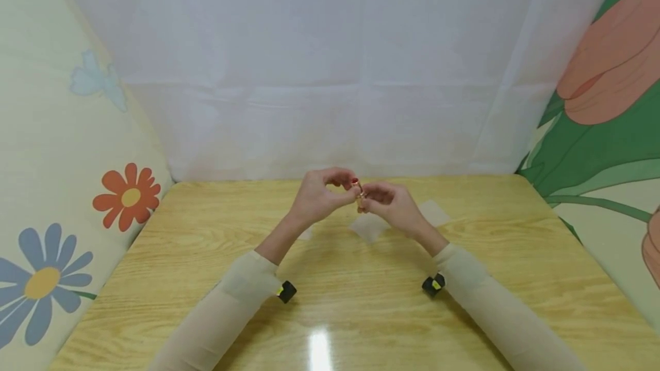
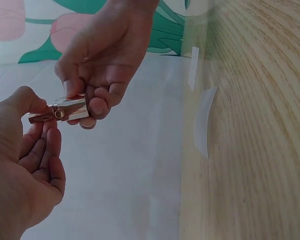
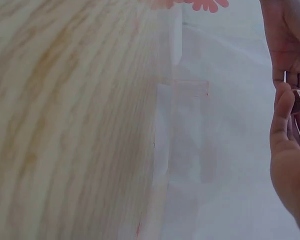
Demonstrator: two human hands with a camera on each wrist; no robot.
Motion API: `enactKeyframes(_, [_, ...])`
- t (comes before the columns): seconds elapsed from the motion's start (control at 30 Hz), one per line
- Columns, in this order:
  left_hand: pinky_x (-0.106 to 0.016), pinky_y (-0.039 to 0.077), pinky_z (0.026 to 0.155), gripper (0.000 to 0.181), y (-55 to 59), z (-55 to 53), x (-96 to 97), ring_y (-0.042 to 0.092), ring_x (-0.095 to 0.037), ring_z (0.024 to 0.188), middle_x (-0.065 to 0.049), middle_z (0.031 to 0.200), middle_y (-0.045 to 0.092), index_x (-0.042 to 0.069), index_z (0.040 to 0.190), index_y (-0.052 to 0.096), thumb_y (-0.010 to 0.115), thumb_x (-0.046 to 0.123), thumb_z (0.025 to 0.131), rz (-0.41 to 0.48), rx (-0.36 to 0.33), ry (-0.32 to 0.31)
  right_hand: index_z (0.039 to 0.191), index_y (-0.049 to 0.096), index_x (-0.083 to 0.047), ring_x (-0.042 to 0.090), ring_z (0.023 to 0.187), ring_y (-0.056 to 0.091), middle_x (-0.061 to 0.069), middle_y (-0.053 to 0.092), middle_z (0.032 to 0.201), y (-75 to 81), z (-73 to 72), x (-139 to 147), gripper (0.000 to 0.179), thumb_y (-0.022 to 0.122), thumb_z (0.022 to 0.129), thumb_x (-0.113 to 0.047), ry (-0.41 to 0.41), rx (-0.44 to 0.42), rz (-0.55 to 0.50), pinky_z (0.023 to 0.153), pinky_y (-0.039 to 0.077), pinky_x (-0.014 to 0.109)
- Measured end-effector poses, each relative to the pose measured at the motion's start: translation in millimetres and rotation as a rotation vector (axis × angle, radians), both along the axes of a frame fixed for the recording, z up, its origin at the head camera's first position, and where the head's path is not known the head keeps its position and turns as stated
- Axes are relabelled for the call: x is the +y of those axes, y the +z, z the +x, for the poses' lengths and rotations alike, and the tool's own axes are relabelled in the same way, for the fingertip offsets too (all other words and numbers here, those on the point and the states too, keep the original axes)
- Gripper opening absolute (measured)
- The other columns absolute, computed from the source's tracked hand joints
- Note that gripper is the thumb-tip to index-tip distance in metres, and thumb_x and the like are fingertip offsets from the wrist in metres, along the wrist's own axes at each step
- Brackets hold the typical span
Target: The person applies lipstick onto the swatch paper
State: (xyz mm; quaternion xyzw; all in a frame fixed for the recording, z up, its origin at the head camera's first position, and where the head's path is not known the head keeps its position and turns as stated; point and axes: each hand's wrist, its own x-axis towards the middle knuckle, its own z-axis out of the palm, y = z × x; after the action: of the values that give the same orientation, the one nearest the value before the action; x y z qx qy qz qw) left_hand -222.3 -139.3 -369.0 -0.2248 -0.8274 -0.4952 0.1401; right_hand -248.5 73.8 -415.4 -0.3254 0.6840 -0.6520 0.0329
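A gold lipstick (image 1: 359,201) with a red tip is held up above the table between both hands. My left hand (image 1: 321,196) pinches its upper end between thumb and fingers. The base is gripped by the fingertips of my right hand (image 1: 394,206). In the left wrist view, the shiny lipstick (image 2: 72,108) spans from the left hand (image 2: 25,165) to the right hand (image 2: 112,60), with a small round ornament on its side. Only a dark end of the lipstick (image 3: 297,103) shows in the right wrist view, largely hidden by fingers.
Pieces of thin white paper (image 1: 369,229) lie on the wooden table (image 1: 361,314) below the hands; another piece (image 1: 435,213) is partly behind the right hand. A white cloth (image 1: 330,73) hangs at the back. Flower-patterned cloths (image 1: 131,196) line both sides.
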Motion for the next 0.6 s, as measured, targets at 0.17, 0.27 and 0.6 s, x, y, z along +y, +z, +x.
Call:
enactKeyframes(0.17, [-0.049,0.050,0.084,0.013,5.1,-0.1,-0.3,0.064,-0.016,0.079,0.004,0.081,0.071,0.012,0.097,0.076,0.080,0.021,0.088,0.032,0.048,0.041,0.127,0.061,0.007,0.027,0.097,0.070,0.019,0.066,0.116,4.3,-2.1,-2.4,0.031,0.067,0.097,0.001,0.059,-0.021,-0.089,0.086,0.056,0.045])
enactKeyframes(0.27, [-0.050,0.051,0.082,0.012,4.9,-1.1,-0.4,0.064,-0.015,0.076,0.004,0.080,0.070,0.012,0.095,0.075,0.081,0.020,0.088,0.041,0.062,0.053,0.122,0.063,0.005,0.028,0.099,0.069,0.018,0.066,0.115,3.7,-2.1,-3.4,0.029,0.071,0.094,0.003,0.057,-0.024,-0.111,0.085,0.056,0.039])
enactKeyframes(0.6, [-0.041,0.050,0.079,0.012,1.2,1.5,-2.6,0.065,-0.014,0.076,0.006,0.079,0.070,0.015,0.093,0.074,0.081,0.023,0.088,0.035,0.043,0.060,0.115,0.069,0.004,0.026,0.095,0.070,0.016,0.071,0.106,-0.3,0.3,-8.5,0.027,0.078,0.089,0.000,-0.069,-0.002,-0.080,0.083,0.057,0.035])
